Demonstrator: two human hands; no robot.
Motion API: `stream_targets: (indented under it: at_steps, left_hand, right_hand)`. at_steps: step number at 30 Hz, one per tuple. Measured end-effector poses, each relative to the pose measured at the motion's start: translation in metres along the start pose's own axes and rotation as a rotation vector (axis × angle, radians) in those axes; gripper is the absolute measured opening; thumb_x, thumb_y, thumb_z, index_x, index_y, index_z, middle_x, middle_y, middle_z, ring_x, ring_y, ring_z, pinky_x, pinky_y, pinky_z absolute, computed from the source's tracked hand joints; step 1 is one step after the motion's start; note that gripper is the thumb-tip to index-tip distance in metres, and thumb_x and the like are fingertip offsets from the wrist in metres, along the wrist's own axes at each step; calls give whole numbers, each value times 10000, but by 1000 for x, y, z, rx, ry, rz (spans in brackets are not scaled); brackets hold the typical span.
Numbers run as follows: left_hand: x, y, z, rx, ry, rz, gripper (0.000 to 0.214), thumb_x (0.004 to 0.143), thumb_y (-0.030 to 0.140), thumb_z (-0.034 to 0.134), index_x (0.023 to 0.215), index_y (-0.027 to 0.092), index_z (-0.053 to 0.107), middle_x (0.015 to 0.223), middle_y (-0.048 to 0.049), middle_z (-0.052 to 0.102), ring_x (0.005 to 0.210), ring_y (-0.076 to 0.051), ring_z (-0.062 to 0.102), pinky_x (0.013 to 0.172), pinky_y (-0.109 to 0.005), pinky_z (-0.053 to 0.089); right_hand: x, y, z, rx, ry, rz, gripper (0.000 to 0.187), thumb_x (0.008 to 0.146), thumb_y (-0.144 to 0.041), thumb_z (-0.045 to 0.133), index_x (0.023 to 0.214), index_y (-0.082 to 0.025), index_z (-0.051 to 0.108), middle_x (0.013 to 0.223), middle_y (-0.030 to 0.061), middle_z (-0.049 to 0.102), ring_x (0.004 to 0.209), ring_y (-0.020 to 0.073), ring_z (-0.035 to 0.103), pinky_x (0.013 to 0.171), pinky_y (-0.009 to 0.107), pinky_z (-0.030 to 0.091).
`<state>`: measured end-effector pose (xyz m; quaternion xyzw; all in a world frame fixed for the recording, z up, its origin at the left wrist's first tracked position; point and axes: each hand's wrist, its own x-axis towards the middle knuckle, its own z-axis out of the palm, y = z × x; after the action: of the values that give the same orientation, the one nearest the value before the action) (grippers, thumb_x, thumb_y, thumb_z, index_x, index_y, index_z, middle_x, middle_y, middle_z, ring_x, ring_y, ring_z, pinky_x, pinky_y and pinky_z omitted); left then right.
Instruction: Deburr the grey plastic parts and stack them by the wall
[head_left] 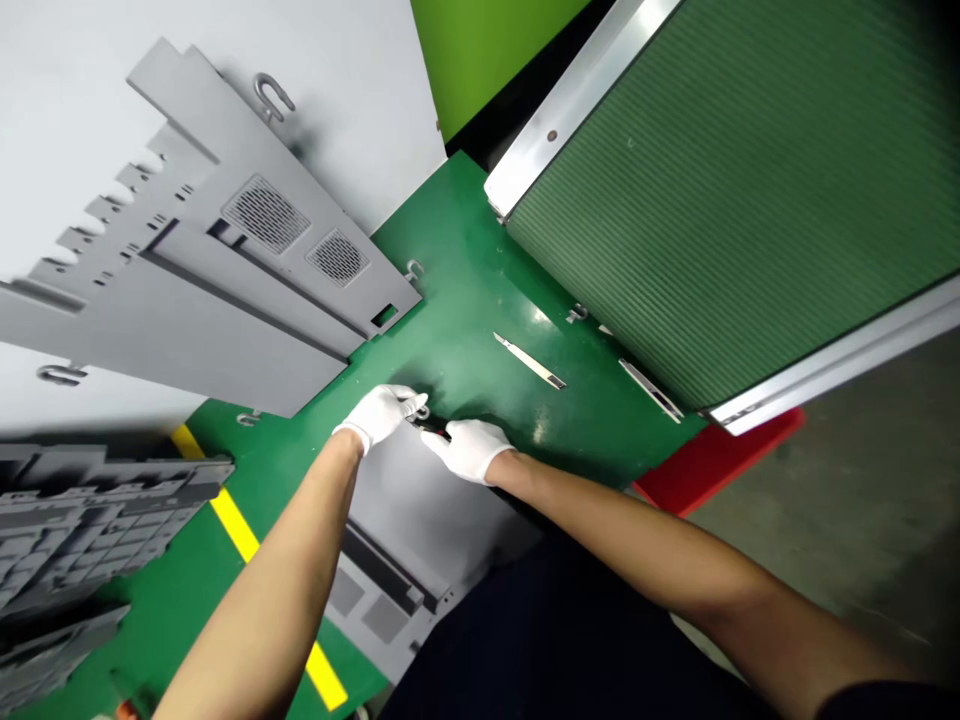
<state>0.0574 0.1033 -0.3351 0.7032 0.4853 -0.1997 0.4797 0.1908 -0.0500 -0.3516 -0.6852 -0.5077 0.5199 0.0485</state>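
Left hand (381,416) and right hand (469,450) both wear soft white gloves, and they come close together over the top edge of a smooth grey panel (420,500). The left hand has its finger and thumb pinched on a small grey loop (422,412) by that edge. The right hand is curled around a thin dark tool (435,427) with a bit of red on it, too small and hidden for me to say what kind. The panel lies over the green surface (465,300), right up against the person's dark clothes, perhaps so that it can't slide and both hands can reach it.

A slim white craft knife (529,361) rests just beyond the hands, I guess so it is easy to grab. To the left stands a big grey panel (247,240), flat and dull, with two patches of tiny holes and a row of notches down one side. Bent hooks like little horseshoes, one up high (274,97), stick out by it. On the right, a green belt (750,180) full of thin ridges sits in a shiny metal frame (577,110), with a red tray (720,460) under its corner.
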Motion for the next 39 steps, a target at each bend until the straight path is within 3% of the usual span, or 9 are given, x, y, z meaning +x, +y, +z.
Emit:
stream_targets:
  at_steps: [6, 11, 19, 24, 32, 39]
  left_hand:
    - [-2, 1, 0, 1, 10, -10, 511, 808, 671, 595, 812, 181, 739, 805, -59, 747, 726, -188, 628, 691, -307, 468]
    - [2, -1, 1, 48, 21, 16, 500, 814, 663, 594, 826, 185, 740, 812, -50, 748, 716, -181, 619, 697, -306, 462]
    - [2, -4, 1, -44, -3, 32, 488, 825, 657, 597, 835, 189, 735, 877, -70, 773, 799, -205, 684, 770, -316, 510]
    - [4, -6, 2, -49, -2, 35, 481, 826, 649, 599, 844, 189, 737, 892, -78, 775, 803, -215, 687, 776, -330, 513]
    - [8, -10, 1, 15, 37, 51, 493, 844, 660, 559, 822, 190, 706, 863, -62, 752, 769, -205, 633, 747, -341, 460]
    - [7, -12, 3, -43, 27, 65, 512, 837, 682, 560, 825, 189, 698, 873, -63, 750, 789, -202, 636, 760, -329, 470]
  right_hand:
    - [2, 0, 2, -76, 44, -50, 806, 952, -720, 152, 994, -155, 726, 947, 207, 752, 944, 350, 721, 805, 433, 524]
    - [15, 12, -12, -213, 11, -193, 827, 932, -760, 190, 1018, -141, 730, 982, 201, 750, 956, 355, 717, 816, 432, 525]
    - [3, -5, -1, 2, -1, -7, 767, 958, -711, 178, 1056, -168, 710, 1053, 194, 747, 1006, 326, 711, 826, 409, 526]
    - [5, -8, 1, -51, 41, -39, 786, 965, -698, 179, 1004, -139, 730, 972, 220, 751, 954, 352, 720, 816, 453, 532]
    - [20, 5, -19, -235, 6, -176, 776, 950, -717, 229, 993, -138, 744, 969, 210, 750, 930, 340, 720, 799, 421, 528]
    - [13, 0, -5, -110, 31, -56, 722, 953, -711, 235, 1063, -179, 710, 1034, 186, 749, 1006, 328, 709, 834, 419, 525]
